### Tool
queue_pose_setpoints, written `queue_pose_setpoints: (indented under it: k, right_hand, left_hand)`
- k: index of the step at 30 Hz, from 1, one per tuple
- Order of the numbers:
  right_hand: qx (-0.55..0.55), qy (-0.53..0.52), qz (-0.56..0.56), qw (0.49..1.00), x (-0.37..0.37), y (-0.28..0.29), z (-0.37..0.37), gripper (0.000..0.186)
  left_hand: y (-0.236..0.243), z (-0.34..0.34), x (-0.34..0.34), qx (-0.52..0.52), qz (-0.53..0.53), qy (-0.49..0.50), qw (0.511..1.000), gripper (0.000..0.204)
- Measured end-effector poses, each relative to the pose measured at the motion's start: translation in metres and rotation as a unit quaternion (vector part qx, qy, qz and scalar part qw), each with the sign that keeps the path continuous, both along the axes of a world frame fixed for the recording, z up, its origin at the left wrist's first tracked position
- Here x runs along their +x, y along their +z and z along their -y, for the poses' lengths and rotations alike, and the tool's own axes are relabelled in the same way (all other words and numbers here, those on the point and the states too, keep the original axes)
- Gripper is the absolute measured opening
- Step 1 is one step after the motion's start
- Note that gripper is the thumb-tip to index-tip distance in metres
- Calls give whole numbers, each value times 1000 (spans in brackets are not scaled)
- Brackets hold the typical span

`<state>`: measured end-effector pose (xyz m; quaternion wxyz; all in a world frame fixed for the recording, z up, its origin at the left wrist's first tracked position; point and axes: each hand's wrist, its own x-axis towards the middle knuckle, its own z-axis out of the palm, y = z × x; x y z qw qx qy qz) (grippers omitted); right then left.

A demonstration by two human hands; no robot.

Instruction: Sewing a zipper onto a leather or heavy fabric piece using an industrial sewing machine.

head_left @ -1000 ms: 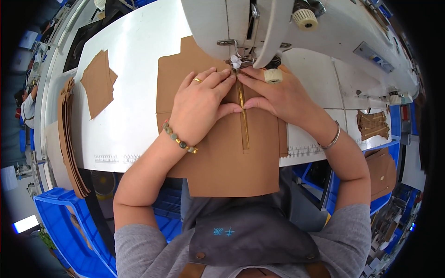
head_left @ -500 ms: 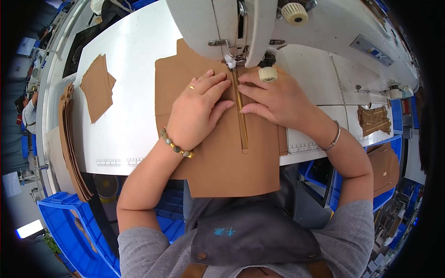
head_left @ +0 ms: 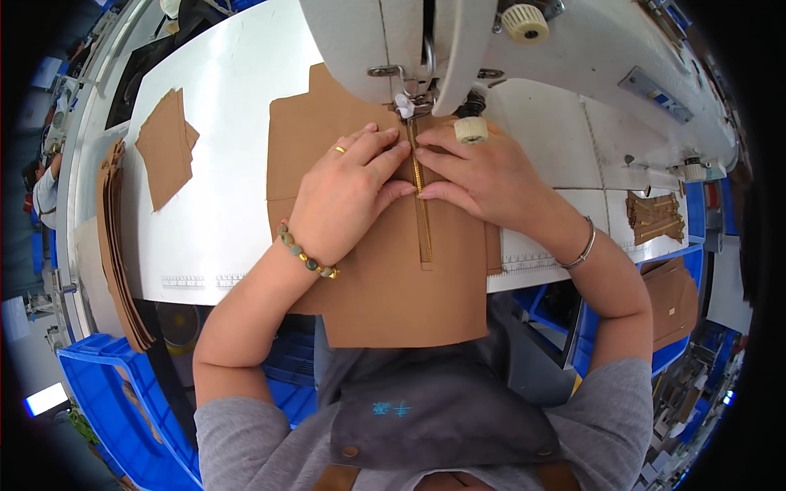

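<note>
A brown fabric panel (head_left: 409, 307) lies across the white sewing table and hangs over its front edge. Down its middle runs a gold-toothed zipper (head_left: 423, 229) set in a narrow slot. My left hand (head_left: 345, 186) rests flat on the panel left of the zipper, fingers stretched toward the presser foot (head_left: 405, 106). From the other side my right hand (head_left: 483, 173) presses on the panel with extended fingers, thumb and fingertips at the zipper's edge. The two thumbs nearly meet across it. The zipper's far end passes under the sewing machine (head_left: 352, 37); the needle point cannot be made out.
Loose brown pieces (head_left: 168, 151) lie on the table at left, beside a hanging stack of brown strips (head_left: 119, 245). Several zippers (head_left: 655, 217) are piled at right. Blue crates (head_left: 123, 401) stand below; one at right holds brown panels (head_left: 670, 303).
My thumbs and the right fingertips have drawn slightly closer together over the zipper. The whole view has shifted a little; the panel keeps nearly the same place under the presser foot.
</note>
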<state>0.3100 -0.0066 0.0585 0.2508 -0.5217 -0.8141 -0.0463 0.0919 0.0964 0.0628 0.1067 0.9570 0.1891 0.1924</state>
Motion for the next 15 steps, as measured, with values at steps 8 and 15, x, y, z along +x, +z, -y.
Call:
queue_pose_setpoints:
  k: [8, 15]
  right_hand:
    - [19, -3, 7, 1000, 0, -1, -3, 43]
    - [20, -125, 13, 992, 4, -1, -4, 34]
  left_hand:
    - [-1, -4, 1, -5, -4, 7, 1000, 44]
    - [-2, -3, 0, 1, -6, 5, 1000, 44]
